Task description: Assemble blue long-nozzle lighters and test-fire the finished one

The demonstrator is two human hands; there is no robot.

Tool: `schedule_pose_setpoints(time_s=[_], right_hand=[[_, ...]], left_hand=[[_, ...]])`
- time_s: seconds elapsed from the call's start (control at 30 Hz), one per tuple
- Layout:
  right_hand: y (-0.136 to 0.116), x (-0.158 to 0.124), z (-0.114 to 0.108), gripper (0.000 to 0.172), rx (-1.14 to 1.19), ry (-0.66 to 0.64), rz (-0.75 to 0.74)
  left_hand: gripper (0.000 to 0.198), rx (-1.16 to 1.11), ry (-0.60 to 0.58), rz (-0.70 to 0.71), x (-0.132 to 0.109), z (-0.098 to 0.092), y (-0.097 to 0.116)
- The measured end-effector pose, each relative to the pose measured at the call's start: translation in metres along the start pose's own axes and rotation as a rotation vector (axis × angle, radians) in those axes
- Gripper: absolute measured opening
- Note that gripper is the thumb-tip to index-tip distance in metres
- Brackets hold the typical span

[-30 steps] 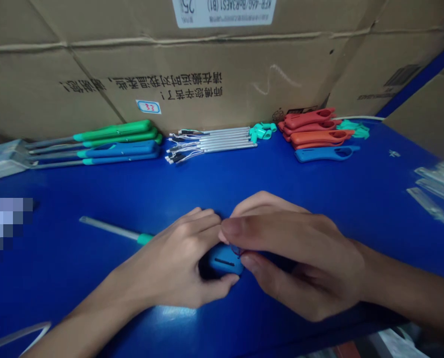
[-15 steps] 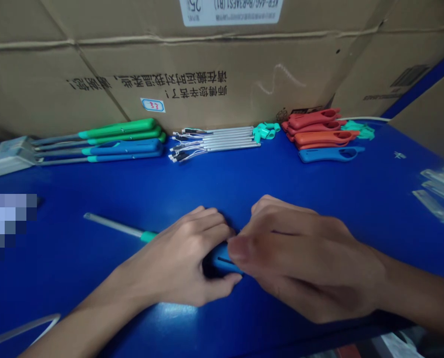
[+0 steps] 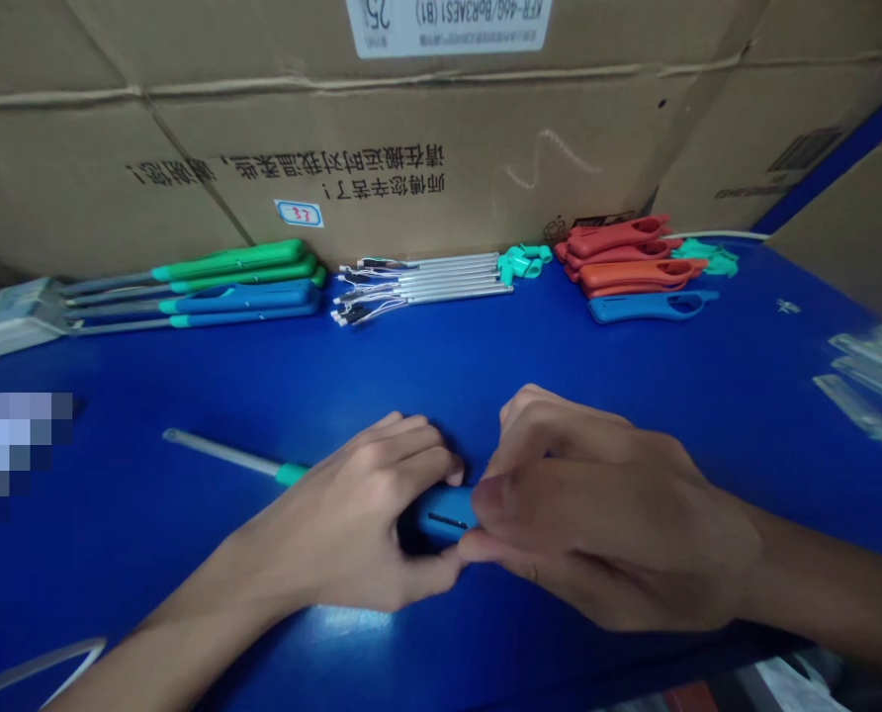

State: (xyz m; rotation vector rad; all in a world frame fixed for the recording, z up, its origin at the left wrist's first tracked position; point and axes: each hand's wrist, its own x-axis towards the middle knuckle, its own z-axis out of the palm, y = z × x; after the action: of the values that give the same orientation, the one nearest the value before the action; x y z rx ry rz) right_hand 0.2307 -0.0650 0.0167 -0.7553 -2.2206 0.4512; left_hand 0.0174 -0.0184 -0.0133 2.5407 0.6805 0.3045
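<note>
A blue long-nosed lighter point(image 3: 442, 514) lies between my hands over the table, its metal tube point(image 3: 222, 450) and green collar point(image 3: 291, 475) pointing to the left. My left hand point(image 3: 378, 509) is wrapped round the middle of its body. At the right end of the handle, my right hand point(image 3: 611, 524) is closed with thumb and fingers pressed on it. A dark slot shows on the blue body between the two hands. The rest of the handle is hidden under my fingers.
Behind stand blue and green lighters point(image 3: 240, 297), metal tubes with wires point(image 3: 448, 277), teal collars point(image 3: 526, 262), and red, orange and blue handle shells point(image 3: 626, 267). A cardboard box point(image 3: 411, 119) walls off the back. Clear plastic pieces point(image 3: 863, 381) lie at right.
My right hand's thumb has shifted slightly right along the handle, baring more of the slot. Its lower finger now meets my left thumb. The view has shifted a little.
</note>
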Motion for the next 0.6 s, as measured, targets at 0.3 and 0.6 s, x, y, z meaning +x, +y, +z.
schedule_pose_setpoints(time_s=[0.3, 0.6], right_hand=[[0.0047, 0.0081, 0.0048, 0.037, 0.289, 0.11, -0.203], [0.0045, 0.0093, 0.0028, 0.027, 0.21, 0.05, -0.136]], left_hand=[[0.021, 0.036, -0.065, -0.023, 0.0006, 0.0, -0.0013], [0.016, 0.016, 0.047, 0.019, 0.0012, 0.0001, 0.0012]])
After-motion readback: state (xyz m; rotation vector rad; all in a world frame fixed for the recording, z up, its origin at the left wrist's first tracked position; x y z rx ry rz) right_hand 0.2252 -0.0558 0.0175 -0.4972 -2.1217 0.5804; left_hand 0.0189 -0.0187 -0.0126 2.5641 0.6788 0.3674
